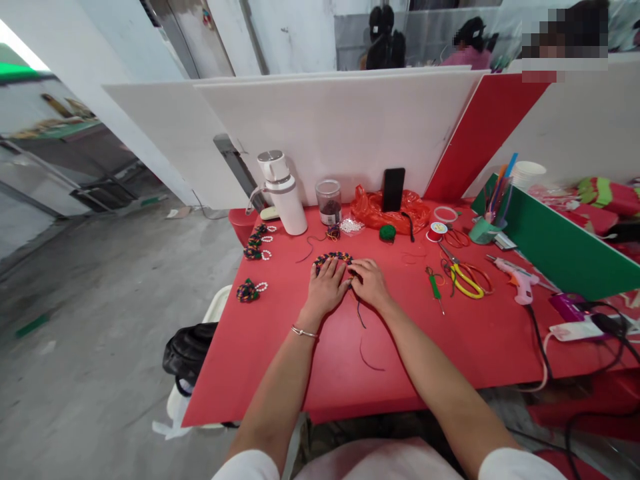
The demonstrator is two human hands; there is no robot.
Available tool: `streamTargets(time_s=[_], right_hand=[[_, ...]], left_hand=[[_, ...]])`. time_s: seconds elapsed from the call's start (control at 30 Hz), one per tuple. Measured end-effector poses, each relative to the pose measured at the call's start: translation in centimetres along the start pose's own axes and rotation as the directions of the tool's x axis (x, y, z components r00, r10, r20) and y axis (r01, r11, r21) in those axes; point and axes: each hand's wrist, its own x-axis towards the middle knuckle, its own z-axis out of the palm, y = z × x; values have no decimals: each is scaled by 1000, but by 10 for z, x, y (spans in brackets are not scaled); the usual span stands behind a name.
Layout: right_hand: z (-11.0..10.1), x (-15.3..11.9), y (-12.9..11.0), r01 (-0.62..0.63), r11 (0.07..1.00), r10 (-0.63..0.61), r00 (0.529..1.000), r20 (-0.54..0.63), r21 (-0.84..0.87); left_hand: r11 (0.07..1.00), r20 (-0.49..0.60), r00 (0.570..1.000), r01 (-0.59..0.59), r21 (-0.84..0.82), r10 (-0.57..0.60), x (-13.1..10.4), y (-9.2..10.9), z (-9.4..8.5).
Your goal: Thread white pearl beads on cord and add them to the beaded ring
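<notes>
A braided multicoloured yarn cord (334,256) lies in a curve on the red tabletop, dark with orange and green flecks. My left hand (326,288) rests flat over its left part, fingers stretched out and pressing it down. At the right end of the curve, my right hand (369,283) has its fingers bent around the braid; the fingertips are partly hidden. A thin dark strand (360,313) trails from beneath the right hand toward me. Closer to the front edge lies a loose piece of thread (370,363).
Finished-looking yarn knots with white bead loops (251,291) sit at left. Behind stand a white thermos (287,203), a clear jar (329,202) and a phone (393,190) on a red plastic bag. Rightward lie yellow-handled scissors (466,281), a green-handled hook (434,288) and a glue gun (521,283).
</notes>
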Motion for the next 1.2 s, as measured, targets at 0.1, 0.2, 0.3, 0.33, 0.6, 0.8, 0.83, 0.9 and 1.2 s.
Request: streamTargets(time_s=[0.1,0.2,0.3,0.33,0.6,0.8,0.83,0.9,1.2], right_hand=[[-1,0,-1,12,1000,-12,1000,-27,2],[-2,-1,-4,37,999,-37,998,44,-14],[-2,-1,-7,49,998,-46,996,75,-33],[-2,-1,-8,50,998,-47,997,66,-38],[-1,-1,-16,97,993,-89,990,112,-65],[-3,0,-23,132,991,-132,990,43,17],[-3,1,-22,133,991,-134,990,46,27],[-3,1,-20,120,992,-122,992,44,38],[-10,-9,-22,58,997,-48,984,173,-56]], left_hand=[[1000,-28,999,23,-10,-23,-2,-1,0],[998,-52,997,58,-7,-59,-5,-2,-1],[996,-72,994,88,16,-87,-8,-2,-3],[995,-76,993,97,23,-95,-9,-2,-3],[965,-126,960,256,52,-248,-14,-7,-2],[946,-183,934,320,47,-307,-16,-6,-11],[963,-169,951,268,41,-258,-16,-6,-13],[987,-122,981,155,29,-150,-15,-6,-17],[986,-49,984,169,10,-168,-13,-10,-11]])
